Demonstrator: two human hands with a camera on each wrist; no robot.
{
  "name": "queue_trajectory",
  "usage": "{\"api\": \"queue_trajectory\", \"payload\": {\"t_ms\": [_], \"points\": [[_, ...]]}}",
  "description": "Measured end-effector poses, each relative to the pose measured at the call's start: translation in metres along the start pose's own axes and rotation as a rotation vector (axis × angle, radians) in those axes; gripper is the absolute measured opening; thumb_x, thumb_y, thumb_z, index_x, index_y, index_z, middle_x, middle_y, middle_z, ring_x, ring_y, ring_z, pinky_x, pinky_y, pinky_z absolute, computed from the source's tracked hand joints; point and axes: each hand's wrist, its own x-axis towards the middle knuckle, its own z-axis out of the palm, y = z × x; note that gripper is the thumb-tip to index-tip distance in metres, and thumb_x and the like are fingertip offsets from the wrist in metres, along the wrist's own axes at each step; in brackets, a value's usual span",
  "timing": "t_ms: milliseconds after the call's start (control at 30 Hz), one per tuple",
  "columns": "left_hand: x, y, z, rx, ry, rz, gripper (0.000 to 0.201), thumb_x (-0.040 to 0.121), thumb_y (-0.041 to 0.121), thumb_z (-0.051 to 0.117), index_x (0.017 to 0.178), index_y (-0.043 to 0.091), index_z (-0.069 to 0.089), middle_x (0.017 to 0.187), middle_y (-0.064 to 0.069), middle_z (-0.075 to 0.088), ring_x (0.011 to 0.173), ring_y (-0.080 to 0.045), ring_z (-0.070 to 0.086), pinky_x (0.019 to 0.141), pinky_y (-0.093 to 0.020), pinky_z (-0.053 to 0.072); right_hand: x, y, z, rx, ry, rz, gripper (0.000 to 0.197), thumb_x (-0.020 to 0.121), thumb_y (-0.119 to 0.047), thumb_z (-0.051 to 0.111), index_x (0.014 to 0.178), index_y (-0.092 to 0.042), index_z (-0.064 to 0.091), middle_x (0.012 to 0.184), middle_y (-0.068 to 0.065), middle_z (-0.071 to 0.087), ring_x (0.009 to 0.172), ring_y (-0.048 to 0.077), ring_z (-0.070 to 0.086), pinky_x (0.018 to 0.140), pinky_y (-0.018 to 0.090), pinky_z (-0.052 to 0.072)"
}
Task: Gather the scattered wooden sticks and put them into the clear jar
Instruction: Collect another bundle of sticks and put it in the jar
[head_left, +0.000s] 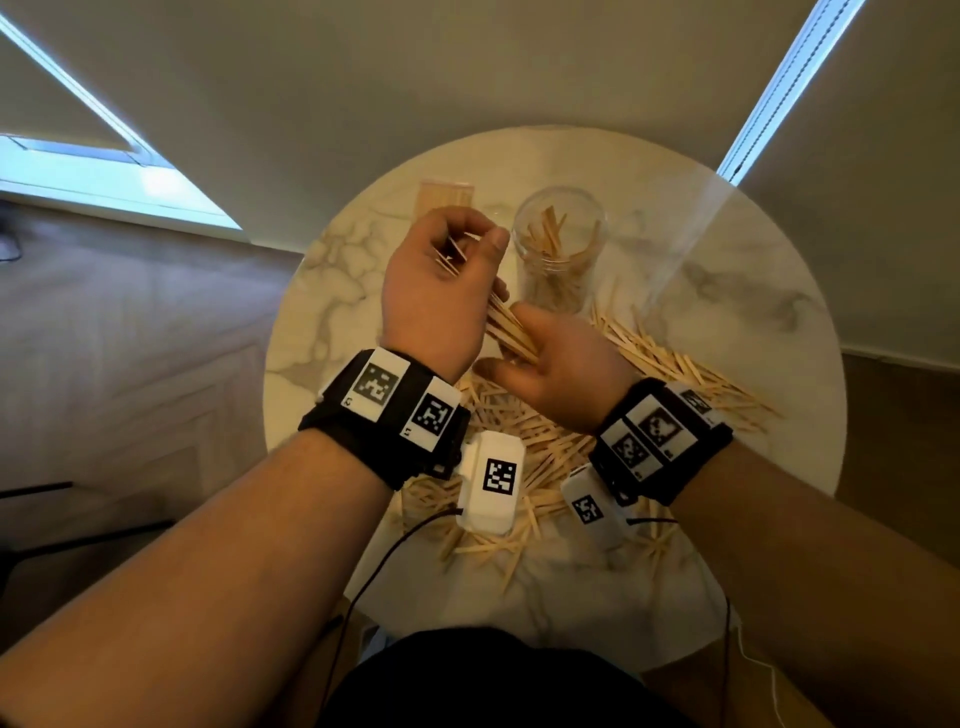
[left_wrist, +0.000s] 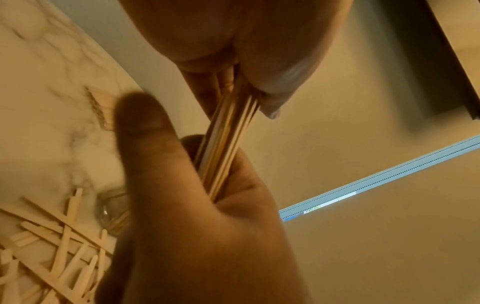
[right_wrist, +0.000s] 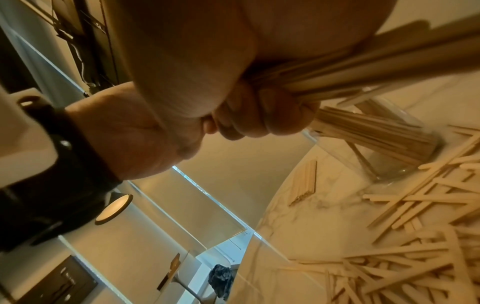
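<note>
Wooden sticks (head_left: 511, 327) pass between two hands above a marble desk (head_left: 727, 322), a bundle bound for the clear jar (head_left: 558, 249).

Both grips are curled round the same bundle: the left hand (head_left: 441, 291) holds its upper end, the right hand (head_left: 556, 364) its lower, with the long axis slanting from the right palm up toward the left fingers. The jar stands upright just beyond and right of the left hand, already part-filled, its mouth nearest that hand. Many more loose sticks (head_left: 524, 441) lie scattered on the desk beneath both wrists, and a neat stack (head_left: 445, 195) lies left of the jar.
</note>
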Motion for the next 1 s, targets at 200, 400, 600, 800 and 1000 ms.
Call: {"api": "queue_trajectory", "payload": {"t_ms": [200, 400, 600, 800, 1000], "points": [[-0.011, 0.004, -0.010, -0.083, -0.033, -0.028, 0.044, 0.110, 0.036, 0.043, 0.087, 0.010, 0.069, 0.082, -0.019, 0.070, 0.077, -0.034, 0.072, 0.070, -0.041, 0.061, 0.012, -0.002, 0.004, 0.006, 0.000, 0.102, 0.032, 0.094, -0.052, 0.065, 0.071, -0.032, 0.057, 0.060, -0.007, 0.060, 0.055, 0.005, 0.056, 0.056, 0.028, 0.039], [-0.006, 0.004, -0.022, 0.472, -0.231, 0.249, 0.033, 0.106, 0.040, 0.046, 0.095, 0.021, 0.070, 0.089, 0.009, 0.066, 0.082, -0.007, 0.062, 0.075, -0.035, 0.054, 0.016, -0.015, -0.002, 0.019, -0.081, 0.092, 0.034, 0.096, -0.038, 0.065, 0.066, -0.029, 0.052, 0.056, -0.007, 0.054, 0.046, 0.003, 0.050, 0.051, 0.022, 0.032], [0.003, -0.002, -0.043, 0.365, -0.232, 0.411, 0.049, 0.094, 0.046, 0.067, 0.133, 0.019, 0.057, 0.127, 0.004, 0.061, 0.111, -0.008, 0.062, 0.091, -0.032, 0.055, 0.017, -0.018, 0.000, -0.005, -0.140, 0.204, 0.033, 0.097, -0.051, 0.062, 0.074, -0.027, 0.061, 0.057, -0.007, 0.058, 0.047, 0.003, 0.053, 0.051, 0.024, 0.039], [0.008, -0.001, -0.047, 0.518, -0.521, 0.452, 0.057, 0.100, 0.057, 0.045, 0.138, 0.018, 0.060, 0.139, 0.004, 0.062, 0.129, -0.009, 0.054, 0.107, -0.039, 0.048, 0.029, -0.033, 0.007, -0.193, -0.195, 0.068, 0.051, 0.095, -0.059, 0.037, 0.109, -0.021, 0.069, 0.097, 0.003, 0.072, 0.087, 0.018, 0.068, 0.079, 0.043, 0.058], [0.013, -0.014, -0.053, -0.415, -0.308, -0.200, 0.055, 0.105, 0.054, 0.036, 0.126, 0.012, 0.064, 0.123, -0.008, 0.071, 0.119, -0.026, 0.064, 0.112, -0.050, 0.046, 0.023, -0.038, -0.007, 0.654, 0.018, 0.272, 0.047, 0.099, -0.048, 0.062, 0.063, -0.020, 0.048, 0.052, -0.002, 0.041, 0.044, 0.018, 0.033, 0.049, 0.032, 0.031]]}}
